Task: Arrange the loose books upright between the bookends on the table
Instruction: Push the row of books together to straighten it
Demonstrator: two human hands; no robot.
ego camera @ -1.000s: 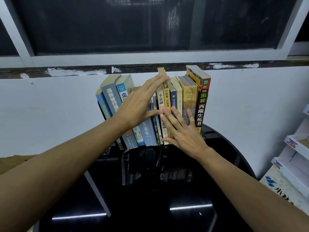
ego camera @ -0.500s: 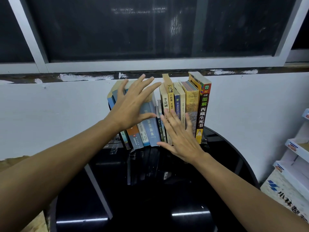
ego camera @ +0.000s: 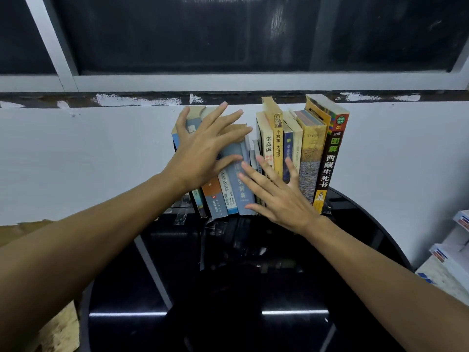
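Note:
A row of several books stands at the back of the round black table (ego camera: pixel 253 288), against the white wall. The blue and grey books (ego camera: pixel 241 189) on the left lean leftward. The yellow and cream books (ego camera: pixel 278 148) and the dark red book (ego camera: pixel 330 161) on the right stand upright. My left hand (ego camera: pixel 203 153) lies flat with fingers spread on the spines of the leaning books. My right hand (ego camera: pixel 281 196) presses flat, fingers apart, on the lower spines in the middle of the row. A dark bookend edge (ego camera: pixel 327 209) shows at the right end; the left bookend is hidden.
A dark window with a white frame (ego camera: pixel 228 80) runs above the wall. White boxes and packages (ego camera: pixel 454 255) are stacked on the right beside the table. Brown board (ego camera: pixel 50 334) shows at the lower left. The table's front half reflects ceiling lights.
My left hand slid left and down from the tall middle books onto the leaning blue books. My right hand stayed on the lower spines. The left books stand a little straighter.

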